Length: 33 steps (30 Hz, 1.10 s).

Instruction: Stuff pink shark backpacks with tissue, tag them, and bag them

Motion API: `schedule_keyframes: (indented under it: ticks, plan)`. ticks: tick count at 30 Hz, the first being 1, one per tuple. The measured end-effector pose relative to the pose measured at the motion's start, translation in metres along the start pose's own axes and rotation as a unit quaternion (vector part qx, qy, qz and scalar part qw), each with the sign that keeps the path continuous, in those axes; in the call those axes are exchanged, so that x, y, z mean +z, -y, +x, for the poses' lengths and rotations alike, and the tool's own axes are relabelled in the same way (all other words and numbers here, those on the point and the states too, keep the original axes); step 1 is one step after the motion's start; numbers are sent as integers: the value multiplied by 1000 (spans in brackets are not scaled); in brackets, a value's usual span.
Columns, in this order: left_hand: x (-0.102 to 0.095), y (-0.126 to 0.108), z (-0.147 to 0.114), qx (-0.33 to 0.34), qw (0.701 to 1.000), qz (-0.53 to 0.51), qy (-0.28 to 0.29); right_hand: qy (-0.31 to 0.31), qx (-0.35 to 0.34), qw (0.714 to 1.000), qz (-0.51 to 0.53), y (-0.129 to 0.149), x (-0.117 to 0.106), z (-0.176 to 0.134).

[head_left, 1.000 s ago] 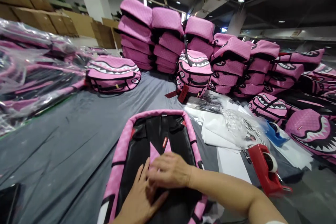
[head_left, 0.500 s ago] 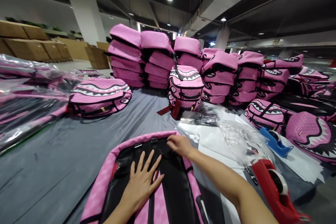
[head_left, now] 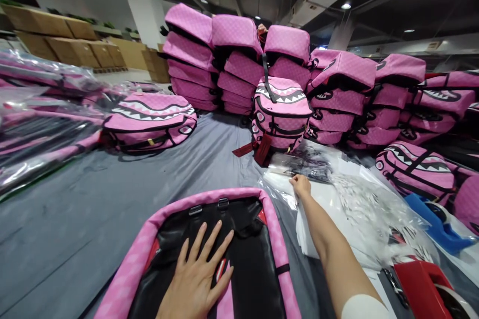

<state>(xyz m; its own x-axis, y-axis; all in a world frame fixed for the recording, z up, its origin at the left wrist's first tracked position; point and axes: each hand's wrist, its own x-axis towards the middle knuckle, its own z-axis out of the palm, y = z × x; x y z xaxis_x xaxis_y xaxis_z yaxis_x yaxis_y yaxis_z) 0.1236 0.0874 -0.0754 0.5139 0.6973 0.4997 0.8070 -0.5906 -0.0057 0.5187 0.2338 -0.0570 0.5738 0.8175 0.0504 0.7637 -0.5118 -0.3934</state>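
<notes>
Two hands on my feed, well apart. Left hand (head_left: pixel 198 279) lies flat, fingers spread, on the pink-edged backpack with a smooth black back panel (head_left: pixel 258 269); looks like steadying, no grip. Backpack is at the near side of the grey cloth table cover (head_left: pixel 93 209), back panel up, small dark strap buckles (head_left: pixel 223 203) showing at its top end.

Right hand (head_left: pixel 301 185) is off the backpack, out past its top right corner, fingers curled, at the flat white sheets (head_left: pixel 325 202) and just beside the dark-printed clear plastic packets (head_left: pixel 307 163). I can't make out whether it pinches anything.

Progress, my read: partway. Backpack is laid flat, that's done. No clear film on it, whereas the film-wrapped pink bags (head_left: pixel 48 75) left of the backpack have theirs. Beyond the backpack: pink shark-mouth bag with dark red tags (head_left: pixel 282 109), also unwrapped, and tall stacks of pink checked bags (head_left: pixel 239 72). Right of the backpack: blue plastic tape dispenser (head_left: pixel 437 224) and red plastic tape dispenser (head_left: pixel 419 289), neither touched.
</notes>
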Motion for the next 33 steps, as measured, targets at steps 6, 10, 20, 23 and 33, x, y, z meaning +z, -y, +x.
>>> schedule_keyframes:
  ticks: [6,10,20,23,33]
  plan:
    - [0,-1,0,1,1000,-9,-7,-5,10,1000,-21,-21,-32,25]
    - [4,0,-1,-14,999,-31,9,-1,-25,999,-32,-33,-65,25]
    - [11,-2,6,-36,994,-99,24,-63,-301,951,-7,57,-131,-59]
    - [7,-1,11,-42,989,-141,5,-70,-375,924,4,89,-129,-114]
    - [-99,-51,-14,-288,579,-762,35,-122,-493,847,159,90,-77,-304]
